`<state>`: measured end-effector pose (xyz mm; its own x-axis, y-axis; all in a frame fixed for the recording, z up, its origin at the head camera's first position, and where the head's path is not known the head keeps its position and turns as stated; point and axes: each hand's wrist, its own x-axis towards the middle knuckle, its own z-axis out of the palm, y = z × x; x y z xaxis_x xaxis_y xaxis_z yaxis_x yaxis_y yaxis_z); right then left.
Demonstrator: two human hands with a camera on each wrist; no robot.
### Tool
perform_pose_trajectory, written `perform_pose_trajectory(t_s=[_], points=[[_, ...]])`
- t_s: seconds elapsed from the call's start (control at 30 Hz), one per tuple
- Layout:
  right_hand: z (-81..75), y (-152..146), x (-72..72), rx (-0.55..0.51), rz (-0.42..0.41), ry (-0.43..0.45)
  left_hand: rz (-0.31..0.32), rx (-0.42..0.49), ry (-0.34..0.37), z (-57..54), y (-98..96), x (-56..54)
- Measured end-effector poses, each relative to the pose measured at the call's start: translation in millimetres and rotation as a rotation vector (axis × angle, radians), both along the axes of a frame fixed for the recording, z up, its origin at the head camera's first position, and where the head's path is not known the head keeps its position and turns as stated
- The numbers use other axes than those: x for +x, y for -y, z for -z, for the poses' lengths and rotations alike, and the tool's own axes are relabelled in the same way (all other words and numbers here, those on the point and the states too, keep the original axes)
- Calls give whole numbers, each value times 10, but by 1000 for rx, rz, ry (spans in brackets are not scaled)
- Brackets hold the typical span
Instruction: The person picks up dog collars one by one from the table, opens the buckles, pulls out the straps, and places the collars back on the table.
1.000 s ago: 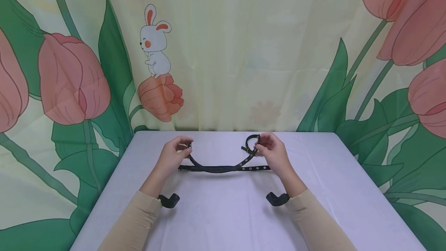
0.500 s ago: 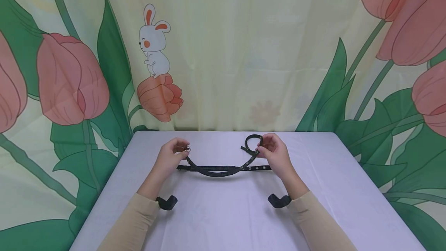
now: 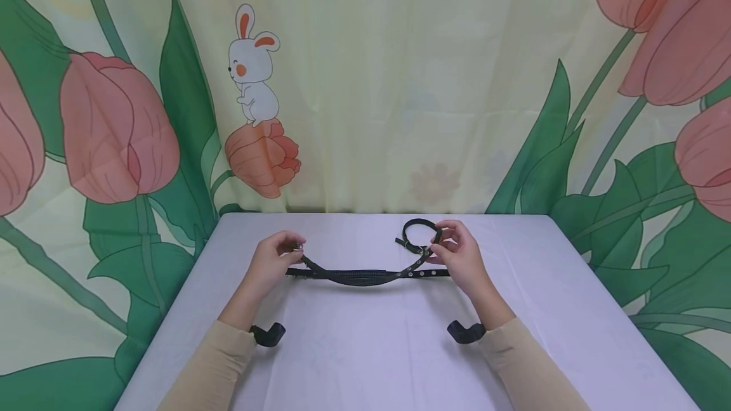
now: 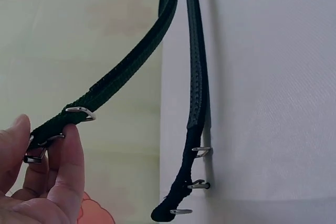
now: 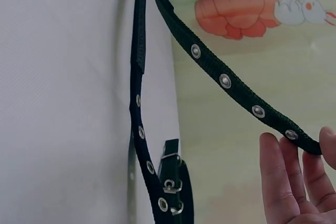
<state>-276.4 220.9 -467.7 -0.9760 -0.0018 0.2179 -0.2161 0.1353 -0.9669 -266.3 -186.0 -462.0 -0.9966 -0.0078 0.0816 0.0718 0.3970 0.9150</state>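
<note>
Between both hands hangs a black collar (image 4: 126, 69), its middle sagging. The left hand (image 3: 274, 259) pinches its buckle end, where silver buckle metal (image 4: 35, 156) shows at the thumb and fingertips. With its thumb and fingers the right hand (image 3: 461, 254) holds the other end, beside a row of silver eyelets (image 5: 224, 81). A second black collar (image 3: 434, 273) lies stretched out straight behind the held one in the head view. A third collar (image 5: 171, 169) is buckled into a ring near the right hand. The held collar crosses in front of parts of the others.
A white cloth covers the table (image 3: 365, 360). Behind its far edge hangs a curtain (image 3: 365, 100) printed with tulips and a rabbit. Black wrist-worn devices (image 3: 268, 335) stick out inward from both wrists above the cloth.
The left hand has moved left and the right hand a little right, so they are farther apart. More of the held collar and of the ring-shaped collar shows.
</note>
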Motion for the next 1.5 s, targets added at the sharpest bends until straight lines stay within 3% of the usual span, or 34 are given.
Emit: perform_pose_trajectory(t_s=[0.33, 0.7, 0.93, 1.23, 1.5], points=[[43, -110, 39, -22, 1, 6, -22, -59, 40, 34, 83, 36], [87, -198, 97, -28, 4, -5, -24, 93, 49, 133, 142, 32], [115, -246, 132, -55, 17, 50, -60, 61, 48, 167, 186, 77], [128, -314, 168, -44, 52, 110, -45, 117, 69, 167, 207, 102], [111, -348, 205, -55, 97, 156, -62, 39, 63, 197, 228, 102]])
